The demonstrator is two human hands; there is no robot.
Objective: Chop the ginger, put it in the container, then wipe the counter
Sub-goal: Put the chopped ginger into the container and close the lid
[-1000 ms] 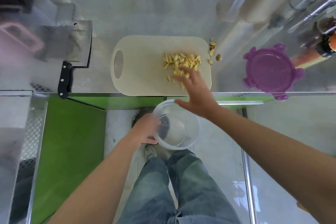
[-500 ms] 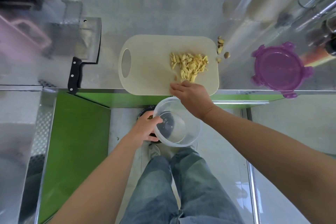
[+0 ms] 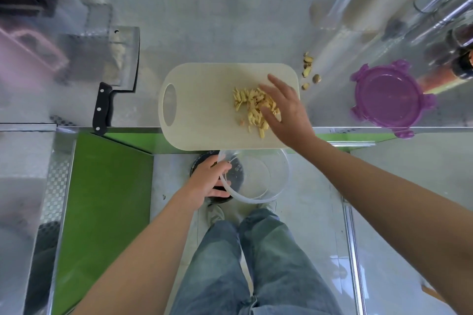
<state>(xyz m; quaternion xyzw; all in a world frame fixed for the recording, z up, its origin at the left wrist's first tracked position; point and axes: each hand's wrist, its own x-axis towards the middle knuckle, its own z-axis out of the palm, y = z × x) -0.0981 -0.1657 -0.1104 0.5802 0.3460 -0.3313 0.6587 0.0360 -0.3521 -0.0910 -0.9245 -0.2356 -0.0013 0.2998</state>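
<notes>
Ginger point(image 3: 252, 106) lies chopped on the board point(image 3: 204, 110), right side — right hand point(image 3: 288, 114) covers it, fingers spread straight; left hand point(image 3: 207, 184) grips the container point(image 3: 280, 184) below the near edge — a hasty sweep could scatter pieces past it

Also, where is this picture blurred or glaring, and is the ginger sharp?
Head view: ginger and board are sharp; the steel counter mirrors the cleaver and glares; the left edge and the bottles at top right are smeared; the container is see-through.
</notes>
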